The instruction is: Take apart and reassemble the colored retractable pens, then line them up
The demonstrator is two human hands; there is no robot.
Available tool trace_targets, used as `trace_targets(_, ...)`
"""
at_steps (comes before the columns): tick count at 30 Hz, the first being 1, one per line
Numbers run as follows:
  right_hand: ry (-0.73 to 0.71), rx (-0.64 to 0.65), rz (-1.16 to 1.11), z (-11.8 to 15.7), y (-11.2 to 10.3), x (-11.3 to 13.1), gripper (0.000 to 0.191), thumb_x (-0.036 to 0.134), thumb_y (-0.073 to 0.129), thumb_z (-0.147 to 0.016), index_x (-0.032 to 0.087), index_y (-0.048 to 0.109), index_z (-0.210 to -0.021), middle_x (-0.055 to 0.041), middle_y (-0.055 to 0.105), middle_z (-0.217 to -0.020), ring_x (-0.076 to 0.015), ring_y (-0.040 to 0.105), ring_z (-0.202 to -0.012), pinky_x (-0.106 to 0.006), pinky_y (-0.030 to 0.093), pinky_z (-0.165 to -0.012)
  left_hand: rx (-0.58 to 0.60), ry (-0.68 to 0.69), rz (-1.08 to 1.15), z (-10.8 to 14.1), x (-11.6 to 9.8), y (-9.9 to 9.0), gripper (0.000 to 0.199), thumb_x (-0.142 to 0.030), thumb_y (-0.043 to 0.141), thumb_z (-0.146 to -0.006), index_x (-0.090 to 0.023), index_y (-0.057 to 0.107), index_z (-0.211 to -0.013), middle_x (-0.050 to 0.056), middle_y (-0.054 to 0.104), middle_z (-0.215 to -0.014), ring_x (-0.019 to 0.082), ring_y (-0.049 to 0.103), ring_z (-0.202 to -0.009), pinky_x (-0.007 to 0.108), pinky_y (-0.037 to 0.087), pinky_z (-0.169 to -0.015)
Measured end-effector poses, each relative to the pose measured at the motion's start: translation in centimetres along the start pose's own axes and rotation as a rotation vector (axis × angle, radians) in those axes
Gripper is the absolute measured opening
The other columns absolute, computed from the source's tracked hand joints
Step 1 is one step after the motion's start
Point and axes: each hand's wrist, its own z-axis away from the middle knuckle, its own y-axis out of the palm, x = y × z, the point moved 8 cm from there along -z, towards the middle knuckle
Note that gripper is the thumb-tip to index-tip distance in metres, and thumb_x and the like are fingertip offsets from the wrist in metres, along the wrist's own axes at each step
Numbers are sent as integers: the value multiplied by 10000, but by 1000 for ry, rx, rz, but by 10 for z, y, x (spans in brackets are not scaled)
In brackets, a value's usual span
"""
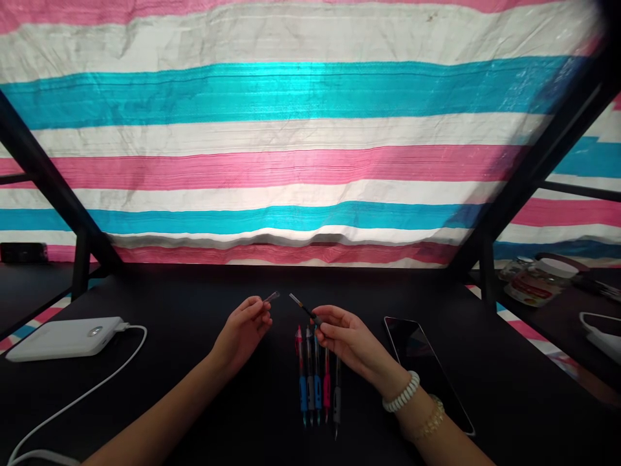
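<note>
Between the thumb and fingers of my left hand is a small clear tube, which looks like a pen barrel piece. My right hand pinches a dark pen part with a refill sticking out, its pale end pointing up and left toward the tube. The two pieces are apart, with a small gap between them. Below my right hand several click pens lie side by side on the black table: a blue pen, a pink pen and a grey pen among them. My right hand partly covers their upper ends.
A phone lies right of my right forearm. At left sits a white power bank with a white cable. Black frame bars slope at both sides before a striped sheet. A lidded jar stands far right.
</note>
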Motion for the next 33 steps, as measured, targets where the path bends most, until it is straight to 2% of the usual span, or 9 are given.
trace_targets(2, -3, -8, -17, 0, -1, 0, 325, 183, 854, -636, 166, 727, -935, 5, 649, -773, -97, 588, -656, -247, 475, -657, 9, -7, -10, 0, 1, 0, 130, -181, 746, -759, -166, 618, -772, 5, 628, -828, 81, 557, -667, 233, 526, -706)
trace_targets(6, -26, -66, -49, -1, -7, 1, 343, 198, 875, -619, 168, 728, -927, 3, 647, -786, -106, 600, -673, -264, 487, -683, 37, -5, -46, 2, 2, 1, 148, -153, 754, -740, -171, 611, -776, 6, 623, -831, 89, 563, -700, 238, 520, -725)
trace_targets(10, -119, -166, -60, -3, -16, 9, 371, 218, 899, -583, 173, 711, -899, -6, 671, -823, -103, 595, -670, -273, 490, -693, 47, 2, -69, 2, 2, 2, 161, -136, 762, -714, -176, 636, -807, -5, 604, -818, 88, 553, -705, 227, 504, -707)
trace_targets(17, -283, -284, 76, 2, -25, 30, 362, 279, 893, -600, 178, 674, -869, -54, 727, -906, -145, 614, -729, -289, 499, -689, 77, -2, -83, 1, 2, 7, 124, -157, 766, -709, -171, 669, -784, -14, 577, -779, 75, 519, -671, 220, 486, -698)
trace_targets(22, -368, -311, 205, 5, -27, 36, 287, 299, 857, -658, 182, 685, -855, -66, 730, -928, -176, 629, -793, -300, 502, -711, 85, 6, -72, 0, 4, 5, 104, -154, 754, -723, -179, 678, -788, -5, 575, -792, 84, 516, -673, 236, 491, -713)
trace_targets(33, -427, -308, 378, 5, -28, 39, 208, 315, 785, -746, 196, 688, -886, -71, 729, -968, -217, 650, -891, -326, 506, -770, 80, -3, -107, 1, 5, 7, 110, -159, 768, -704, -173, 683, -772, -3, 569, -747, 92, 519, -686, 226, 483, -715)
